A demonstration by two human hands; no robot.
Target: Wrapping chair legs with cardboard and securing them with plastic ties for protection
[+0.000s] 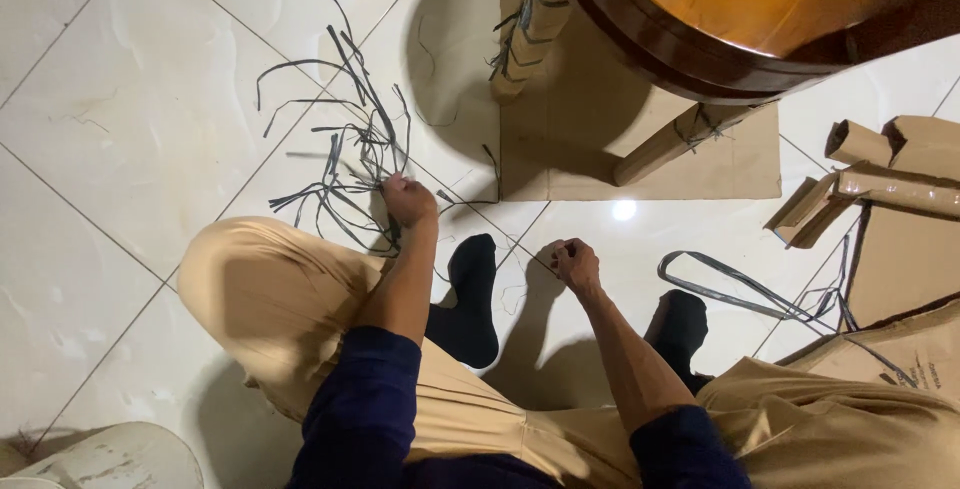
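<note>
left hand [408, 199] grip clenched on black strips [340, 149], right hand [575, 264] pinched, brown cardboard [640, 139] beyond

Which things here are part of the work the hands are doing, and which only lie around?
In the work:
- left hand on the pile of thin dark plastic straps
- right hand, closed, content unclear

Lying around:
- round brown wooden table
- rolled brown cardboard pieces
- flat dark strap loop

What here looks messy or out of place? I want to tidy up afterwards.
Cut dark plastic straps lie tangled across the white tile floor by the left hand, and cardboard tubes are strewn at the right.
</note>
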